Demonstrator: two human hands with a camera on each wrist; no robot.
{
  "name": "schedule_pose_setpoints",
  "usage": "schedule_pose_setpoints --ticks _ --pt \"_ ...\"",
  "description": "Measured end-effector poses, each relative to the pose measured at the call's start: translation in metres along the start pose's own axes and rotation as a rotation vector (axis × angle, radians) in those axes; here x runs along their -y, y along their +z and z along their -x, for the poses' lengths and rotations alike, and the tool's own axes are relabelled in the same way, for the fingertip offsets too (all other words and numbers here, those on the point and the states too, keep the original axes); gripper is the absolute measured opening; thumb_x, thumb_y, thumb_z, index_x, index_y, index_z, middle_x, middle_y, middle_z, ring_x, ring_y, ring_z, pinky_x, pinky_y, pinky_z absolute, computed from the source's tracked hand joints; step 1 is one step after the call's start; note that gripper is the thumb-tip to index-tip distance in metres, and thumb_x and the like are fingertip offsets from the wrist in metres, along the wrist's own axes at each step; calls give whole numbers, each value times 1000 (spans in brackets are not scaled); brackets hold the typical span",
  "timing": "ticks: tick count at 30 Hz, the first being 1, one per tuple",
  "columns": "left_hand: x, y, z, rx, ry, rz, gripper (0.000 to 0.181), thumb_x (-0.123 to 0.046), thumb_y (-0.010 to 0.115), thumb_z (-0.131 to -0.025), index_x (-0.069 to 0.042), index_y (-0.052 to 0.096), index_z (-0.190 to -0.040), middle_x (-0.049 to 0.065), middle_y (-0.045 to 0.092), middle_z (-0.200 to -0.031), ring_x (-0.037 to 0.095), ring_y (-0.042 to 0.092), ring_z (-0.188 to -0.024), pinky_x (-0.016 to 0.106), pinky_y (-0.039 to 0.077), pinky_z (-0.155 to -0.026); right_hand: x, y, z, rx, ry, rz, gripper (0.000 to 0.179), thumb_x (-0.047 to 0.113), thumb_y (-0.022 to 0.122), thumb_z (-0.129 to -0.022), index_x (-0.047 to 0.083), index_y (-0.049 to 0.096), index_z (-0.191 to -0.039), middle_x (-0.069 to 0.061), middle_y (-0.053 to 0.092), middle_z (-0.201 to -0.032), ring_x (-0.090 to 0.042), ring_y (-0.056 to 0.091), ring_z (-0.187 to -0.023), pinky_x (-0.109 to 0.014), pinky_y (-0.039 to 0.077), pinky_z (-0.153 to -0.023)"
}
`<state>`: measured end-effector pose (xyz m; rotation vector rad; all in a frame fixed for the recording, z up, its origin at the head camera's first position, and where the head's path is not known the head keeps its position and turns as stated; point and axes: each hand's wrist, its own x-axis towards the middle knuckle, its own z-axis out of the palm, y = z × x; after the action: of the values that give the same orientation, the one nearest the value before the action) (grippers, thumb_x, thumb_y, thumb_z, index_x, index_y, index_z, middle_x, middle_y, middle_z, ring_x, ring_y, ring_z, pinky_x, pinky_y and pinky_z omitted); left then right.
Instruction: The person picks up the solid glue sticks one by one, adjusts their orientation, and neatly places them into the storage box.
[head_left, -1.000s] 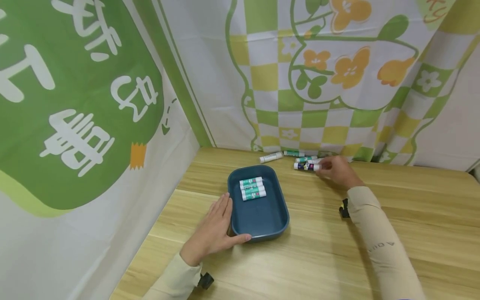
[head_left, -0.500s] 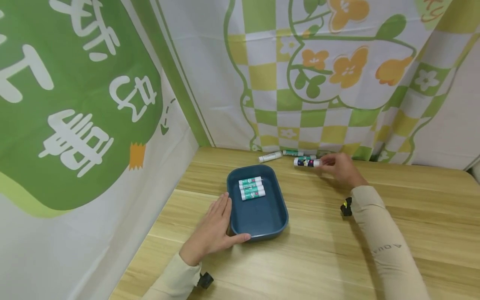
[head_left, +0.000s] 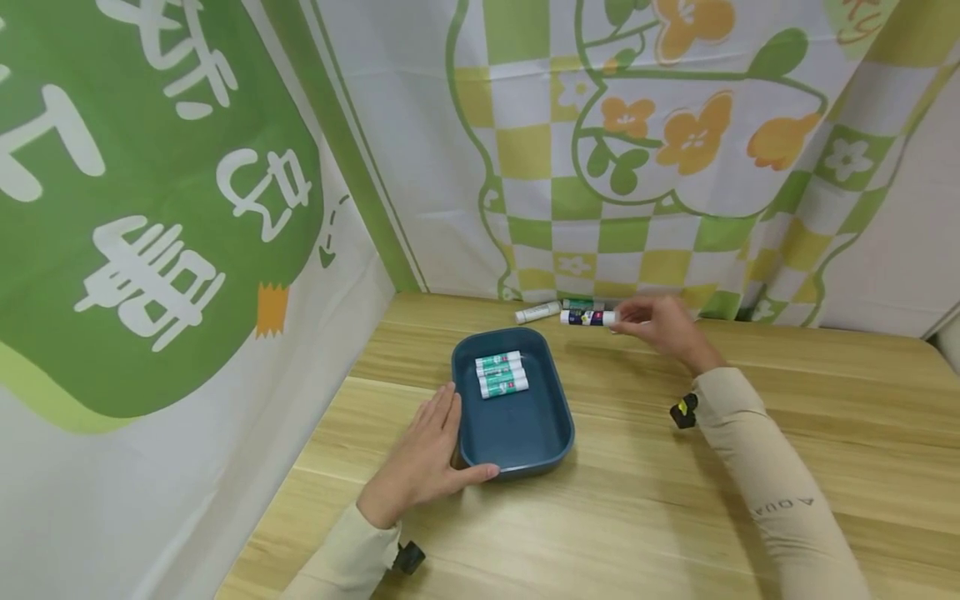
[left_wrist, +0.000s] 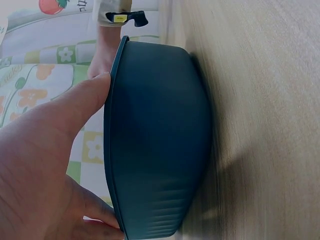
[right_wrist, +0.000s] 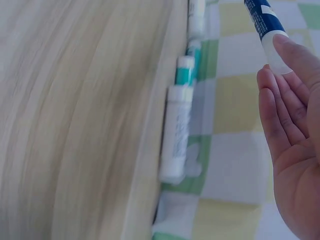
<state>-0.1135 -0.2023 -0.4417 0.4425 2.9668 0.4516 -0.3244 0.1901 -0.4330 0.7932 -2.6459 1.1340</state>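
Observation:
My right hand [head_left: 663,327] pinches a white glue stick with a dark navy label [head_left: 583,317] by one end, between thumb and fingers. The right wrist view shows this glue stick [right_wrist: 267,25] held apart from the table. On the left, my left hand [head_left: 423,467] rests against a dark blue tray [head_left: 517,442], fingers straight along its left side and thumb on the near rim. Several green-and-white glue sticks [head_left: 501,373] lie side by side in the tray. Seen from the left wrist, the tray's outer wall [left_wrist: 160,130] hides its contents.
At the back of the wooden table [head_left: 637,500] lie a mostly white glue stick [head_left: 537,312] and a green-labelled glue stick [head_left: 581,304]. Others nearby are partly hidden by the right hand. A printed curtain [head_left: 600,233] hangs along the table's back edge.
My right hand has lifted the navy-labelled glue stick and carried it left and slightly back, past the other sticks. My left hand stays on the tray.

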Motion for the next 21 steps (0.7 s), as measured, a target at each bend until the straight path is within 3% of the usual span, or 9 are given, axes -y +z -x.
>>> schedule_pose_setpoints --ticks 10,21 --pt "0 0 1 -2 2 -1 126 -83 61 -87 6 17 -166 24 9 -177 37 8 -167 56 17 -135 31 13 -7 29 -85 -39 25 17 86 -90 3 80 -110 -12 81 -96 -26 79 -86 -44 65 -80" --pt "0 0 1 -1 -6 -3 127 -83 61 -87 6 18 -166 24 9 -177 37 8 -167 55 17 -135 58 34 -10 74 -194 -93 17 17 87 -89 8 80 -102 -6 80 -93 -17 76 -84 -42 65 -80"
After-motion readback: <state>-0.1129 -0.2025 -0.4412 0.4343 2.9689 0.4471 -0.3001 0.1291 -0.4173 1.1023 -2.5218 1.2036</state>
